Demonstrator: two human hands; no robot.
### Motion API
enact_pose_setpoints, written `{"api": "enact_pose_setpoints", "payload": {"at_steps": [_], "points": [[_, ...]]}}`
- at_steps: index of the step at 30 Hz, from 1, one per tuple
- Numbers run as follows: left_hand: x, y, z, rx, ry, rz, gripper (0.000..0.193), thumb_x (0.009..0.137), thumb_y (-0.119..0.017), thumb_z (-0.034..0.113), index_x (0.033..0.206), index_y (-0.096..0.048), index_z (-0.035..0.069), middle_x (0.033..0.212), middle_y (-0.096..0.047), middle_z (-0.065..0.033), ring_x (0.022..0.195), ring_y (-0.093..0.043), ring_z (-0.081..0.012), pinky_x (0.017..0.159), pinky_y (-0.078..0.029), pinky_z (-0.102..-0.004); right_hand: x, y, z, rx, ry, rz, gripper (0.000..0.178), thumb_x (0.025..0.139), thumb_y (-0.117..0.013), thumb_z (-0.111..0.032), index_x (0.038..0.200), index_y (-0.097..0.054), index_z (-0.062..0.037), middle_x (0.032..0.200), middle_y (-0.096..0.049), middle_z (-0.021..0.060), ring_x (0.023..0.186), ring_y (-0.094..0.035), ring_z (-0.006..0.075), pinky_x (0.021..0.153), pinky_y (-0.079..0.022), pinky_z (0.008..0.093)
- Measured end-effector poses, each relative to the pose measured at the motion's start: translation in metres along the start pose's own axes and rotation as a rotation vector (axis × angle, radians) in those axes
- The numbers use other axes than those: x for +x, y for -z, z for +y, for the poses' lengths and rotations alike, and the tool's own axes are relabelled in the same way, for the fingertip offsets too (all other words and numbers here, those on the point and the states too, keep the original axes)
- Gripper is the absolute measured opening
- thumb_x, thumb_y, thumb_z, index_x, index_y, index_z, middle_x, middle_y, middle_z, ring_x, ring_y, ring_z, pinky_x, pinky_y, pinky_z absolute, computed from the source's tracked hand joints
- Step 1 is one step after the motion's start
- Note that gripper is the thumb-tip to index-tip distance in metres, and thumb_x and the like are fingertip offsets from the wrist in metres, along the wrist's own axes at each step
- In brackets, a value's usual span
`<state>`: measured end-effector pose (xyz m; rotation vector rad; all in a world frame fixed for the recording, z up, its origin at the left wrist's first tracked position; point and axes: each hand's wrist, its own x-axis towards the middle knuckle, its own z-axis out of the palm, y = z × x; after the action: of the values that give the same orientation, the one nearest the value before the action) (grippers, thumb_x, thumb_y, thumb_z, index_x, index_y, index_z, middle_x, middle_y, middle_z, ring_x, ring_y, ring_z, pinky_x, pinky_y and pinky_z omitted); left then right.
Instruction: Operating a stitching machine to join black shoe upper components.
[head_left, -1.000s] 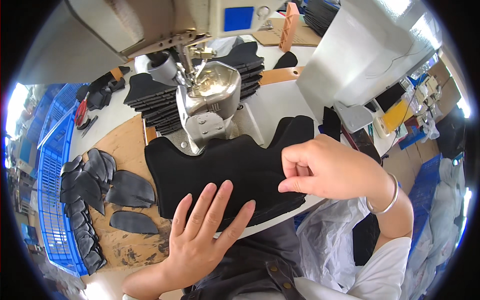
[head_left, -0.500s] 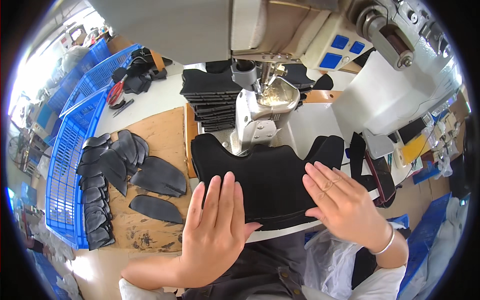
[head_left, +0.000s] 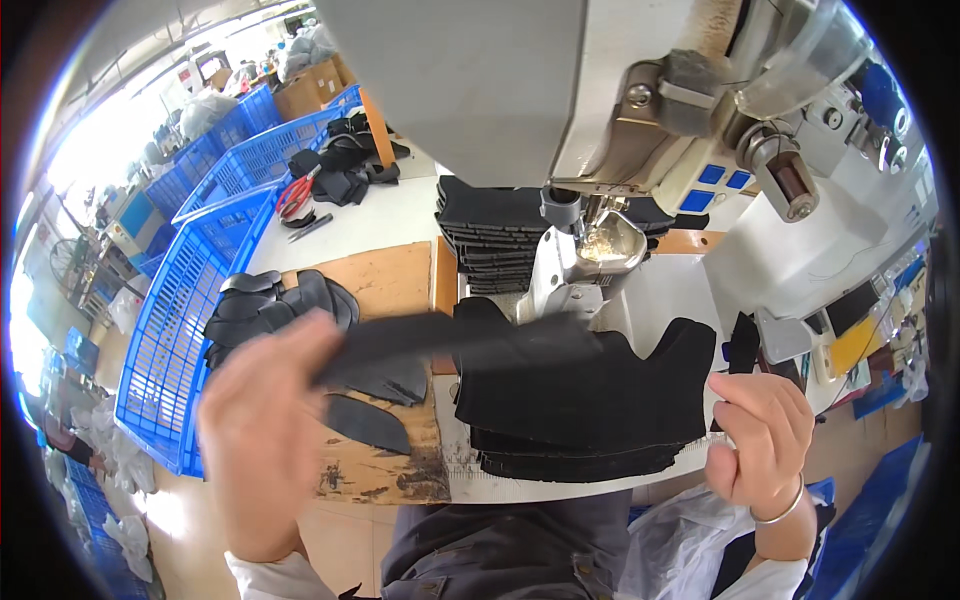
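Observation:
My left hand (head_left: pixel 265 430), smeared by motion, is closed on one end of a long dark piece of material (head_left: pixel 450 338). That blurred piece reaches rightward over a stack of black shaped fabric pieces (head_left: pixel 590 405) at the table's front edge. At the stack's right edge is my right hand (head_left: pixel 762 440), its fingers curled inward; whatever they hold, if anything, is hidden. Just behind the stack stands the sewing machine's post (head_left: pixel 572 275), under the needle area. Dark curved leather-like pieces (head_left: pixel 365 422) lie on a brown board at the left, partly hidden by my left hand.
Behind the post, more black pieces (head_left: pixel 490 240) are piled high. Blue plastic crates (head_left: pixel 180 330) line the left side. Red-handled scissors (head_left: pixel 297 197) lie at the far left. The machine head (head_left: pixel 460 80) overhangs the table; a clear plastic bag (head_left: pixel 680 555) hangs below its front edge.
Both hands have come off the top of the black stack. The left has swung left and now holds a dark piece; the right has moved rightward and curled. The view has shifted.

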<state>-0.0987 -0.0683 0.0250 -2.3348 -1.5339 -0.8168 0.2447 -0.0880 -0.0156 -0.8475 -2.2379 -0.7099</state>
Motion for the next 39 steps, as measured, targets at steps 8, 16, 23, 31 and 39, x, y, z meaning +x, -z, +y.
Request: {"api": "enact_pose_setpoints", "payload": {"at_steps": [8, 16, 23, 31, 39], "points": [[0.125, -0.089, -0.059, 0.370, -0.014, 0.145, 0.011, 0.084, -0.050, 0.002, 0.092, -0.057, 0.004, 0.088, -0.064, -0.0152, 0.086, -0.065, -0.0352, 0.076, -0.051, -0.0454, -0.018, -0.009, -0.016, 0.131, -0.162, -0.075, 0.017, 0.072, -0.069, -0.010, 0.083, -0.059, -0.0006, 0.087, -0.064, 0.0134, 0.068, -0.066, 0.0267, 0.053, -0.052, 0.0325], [0.139, -0.147, -0.007, 0.013, -0.435, -0.292, 0.023, 0.082, -0.058, 0.005, 0.105, -0.060, 0.001, 0.111, -0.060, -0.0150, 0.103, -0.058, -0.0337, 0.094, -0.044, -0.0409, -0.021, -0.014, -0.036, 0.214, -0.186, -0.120, 0.017, 0.070, -0.070, -0.008, 0.083, -0.062, -0.0017, 0.087, -0.066, 0.0125, 0.070, -0.066, 0.0268, 0.053, -0.052, 0.0309], [0.034, -0.087, -0.055, -0.343, -0.419, -0.186, 0.011, 0.077, -0.071, 0.012, 0.076, -0.060, 0.010, 0.074, -0.060, -0.0030, 0.073, -0.059, -0.0237, 0.070, -0.043, -0.0365, -0.030, -0.055, -0.093, 0.483, 0.106, -0.077, 0.018, 0.076, -0.065, -0.005, 0.093, -0.063, -0.0084, 0.096, -0.067, 0.0093, 0.076, -0.066, 0.0191, 0.063, -0.051, 0.0233], [-0.087, -0.091, -0.066, -0.064, -0.479, -0.354, 0.023, 0.070, -0.072, 0.011, 0.091, -0.064, 0.003, 0.092, -0.062, -0.0066, 0.081, -0.061, -0.0218, 0.075, -0.049, -0.0341, -0.008, -0.103, -0.138, 0.693, 0.140, -0.248, 0.022, 0.076, -0.063, -0.008, 0.098, -0.062, -0.0061, 0.104, -0.064, 0.0080, 0.086, -0.065, 0.0172, 0.064, -0.051, 0.0248], [-0.098, -0.086, -0.056, -0.330, -0.182, -0.037, 0.022, 0.070, -0.067, -0.003, 0.091, -0.062, -0.001, 0.094, -0.067, -0.0126, 0.082, -0.066, -0.0242, 0.073, -0.052, -0.0328, -0.016, -0.105, -0.147, 0.805, -0.163, -0.152, 0.036, 0.067, -0.074, -0.008, 0.101, -0.062, -0.0032, 0.107, -0.064, 0.0131, 0.089, -0.065, 0.0257, 0.073, -0.053, 0.0305]]}}
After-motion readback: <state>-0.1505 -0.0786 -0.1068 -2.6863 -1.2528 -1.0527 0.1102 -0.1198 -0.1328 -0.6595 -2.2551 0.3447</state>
